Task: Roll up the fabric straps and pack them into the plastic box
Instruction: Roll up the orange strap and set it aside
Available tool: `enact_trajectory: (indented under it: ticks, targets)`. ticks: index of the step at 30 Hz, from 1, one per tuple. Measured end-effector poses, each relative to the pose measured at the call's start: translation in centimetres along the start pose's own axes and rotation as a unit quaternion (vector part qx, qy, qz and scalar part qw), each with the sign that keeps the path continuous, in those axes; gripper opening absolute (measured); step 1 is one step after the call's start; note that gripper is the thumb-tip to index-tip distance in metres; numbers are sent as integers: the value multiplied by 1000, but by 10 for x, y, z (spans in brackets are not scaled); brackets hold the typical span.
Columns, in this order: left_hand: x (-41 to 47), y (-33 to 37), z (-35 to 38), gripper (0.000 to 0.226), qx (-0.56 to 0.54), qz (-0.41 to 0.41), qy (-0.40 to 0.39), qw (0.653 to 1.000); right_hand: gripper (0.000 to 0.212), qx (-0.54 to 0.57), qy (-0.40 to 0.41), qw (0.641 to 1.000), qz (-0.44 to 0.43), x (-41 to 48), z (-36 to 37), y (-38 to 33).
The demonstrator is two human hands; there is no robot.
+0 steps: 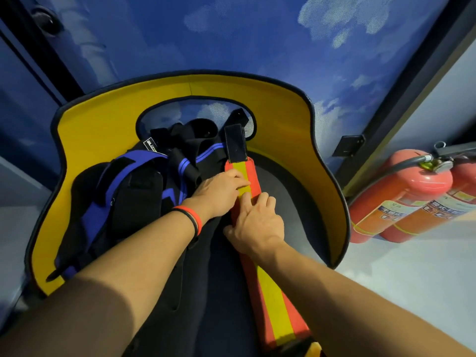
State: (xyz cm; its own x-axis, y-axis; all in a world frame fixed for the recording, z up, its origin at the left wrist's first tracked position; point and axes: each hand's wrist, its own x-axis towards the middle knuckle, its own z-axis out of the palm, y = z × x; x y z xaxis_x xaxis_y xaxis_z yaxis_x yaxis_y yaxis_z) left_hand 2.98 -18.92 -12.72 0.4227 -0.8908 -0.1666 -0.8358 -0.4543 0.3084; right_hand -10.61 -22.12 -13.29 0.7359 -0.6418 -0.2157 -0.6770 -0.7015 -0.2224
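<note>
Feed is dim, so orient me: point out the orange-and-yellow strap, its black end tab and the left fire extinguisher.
orange-and-yellow strap (273, 300), head view, yellow centre stripe.
black end tab (235, 144), head view, its middle.
left fire extinguisher (409, 188), head view, red body.

Both arms reached forward, grips close together.
Left grip (219, 194) lay flat, fingers straight; right grip (257, 225) just beside it, fingers bent, thumb spread.

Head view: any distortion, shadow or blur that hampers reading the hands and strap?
Head view: strong wide-angle bending, the fire extinguishers lean at the right edge; the left forearm darkens in shadow toward the lower corner; left hand and right hand on the red-and-yellow strap are evenly lit, slightly soft; no glare.
</note>
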Motion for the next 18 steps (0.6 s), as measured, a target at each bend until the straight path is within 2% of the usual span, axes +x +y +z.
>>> enact_trajectory:
  ticks: [5,10,18]
  targets:
    - [-15,11,0,35,9,-29,1,1000,76,-36,11,999,-8,-33,8,6]
    - [-25,10,8,69,40,-5,-18,999,84,-45,14,999,-21,-59,18,11]
    - [-11,-11,8,79,91,24,-28,995,83,63,24,998,-12,-47,19,-4]
